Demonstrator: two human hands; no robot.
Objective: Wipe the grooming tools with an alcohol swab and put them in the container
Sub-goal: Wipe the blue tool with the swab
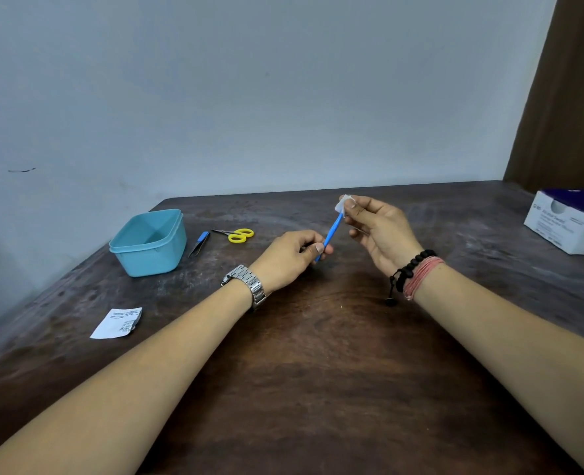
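Pinched between thumb and forefinger of the left hand (288, 257), the lower end of a slim blue tool (330, 234) is held above the dark wooden table (318, 371); its upper end is wrapped in a white alcohol swab (343, 203), squeezed between the fingertips of the right hand (381, 231). Long axis of the tool is tilted, low end toward the person and left, high end away and right. Both hands are closed on what they hold, in mid-air over the table's middle.

Noted by size: a white and purple box (571, 222) at the far right edge; an open, pale blue container (150, 243) far left, well apart from the hands; a torn white wrapper (117, 323) near left; yellow-handled scissors (237, 234) and blue-tipped tweezers (199, 244) lying between container and left hand, just beside each other, scissor tips pointing left
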